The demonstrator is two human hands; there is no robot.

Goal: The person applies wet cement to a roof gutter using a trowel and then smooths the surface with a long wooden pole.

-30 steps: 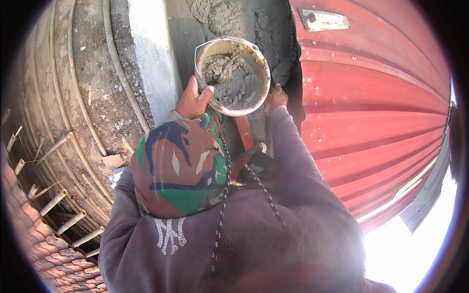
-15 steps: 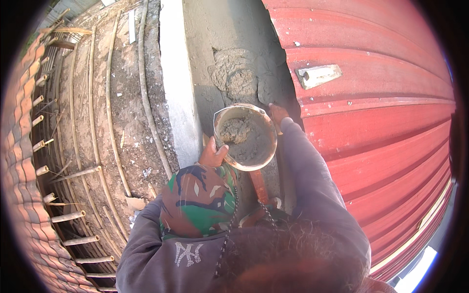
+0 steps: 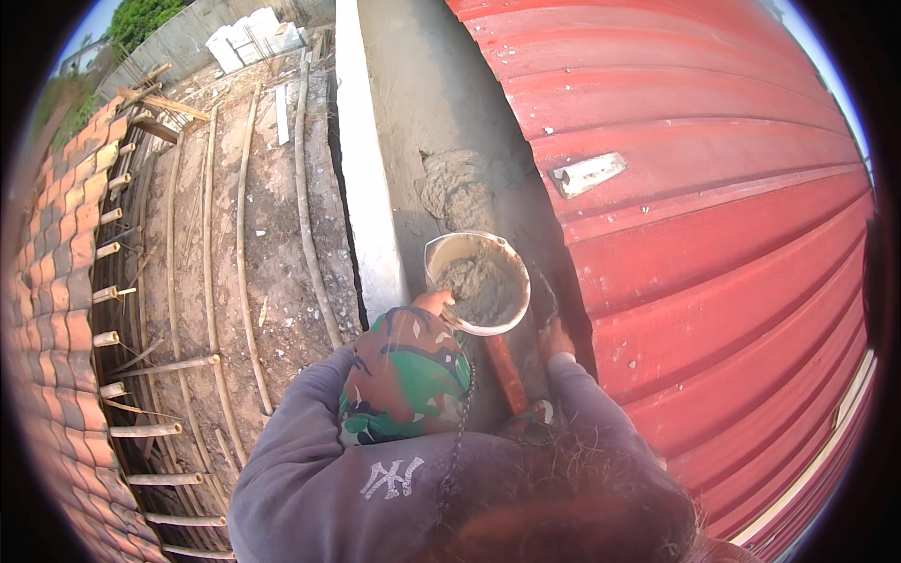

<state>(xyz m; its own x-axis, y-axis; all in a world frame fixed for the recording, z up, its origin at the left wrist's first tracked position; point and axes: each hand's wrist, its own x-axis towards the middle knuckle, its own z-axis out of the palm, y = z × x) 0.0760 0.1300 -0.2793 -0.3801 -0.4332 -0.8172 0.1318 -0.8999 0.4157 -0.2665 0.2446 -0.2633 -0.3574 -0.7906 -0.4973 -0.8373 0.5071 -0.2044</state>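
A round, pale bucket (image 3: pixel 511 324) holds grey wet mortar (image 3: pixel 483 283) and sits in front of me, over the grey mortar strip. My left hand (image 3: pixel 436 302) is closed on the bucket's near left rim, just beyond my camouflage-clothed knee (image 3: pixel 405 375). To the right of the bucket, my right hand (image 3: pixel 556 340) is closed round what looks like a trowel, its handle hidden in the fist. The mortar-smeared trowel blade (image 3: pixel 548 293) points away from me and blends with the grey surface. Beyond the bucket lies a rough heap of mortar (image 3: pixel 455 188).
A white wall edge (image 3: pixel 369 188) runs along the strip's left side. Red corrugated roofing (image 3: pixel 694 253) borders the right, with a plastering float (image 3: pixel 589 174) lying on it. Farther left are bamboo poles (image 3: pixel 246 235) and roof tiles (image 3: pixel 61 328). An orange-red bar (image 3: pixel 507 373) lies below the bucket.
My right hand has drawn back toward me from beside the mortar heap, to the bucket's near right. My left hand remains on the rim. The view has shifted, showing more distance.
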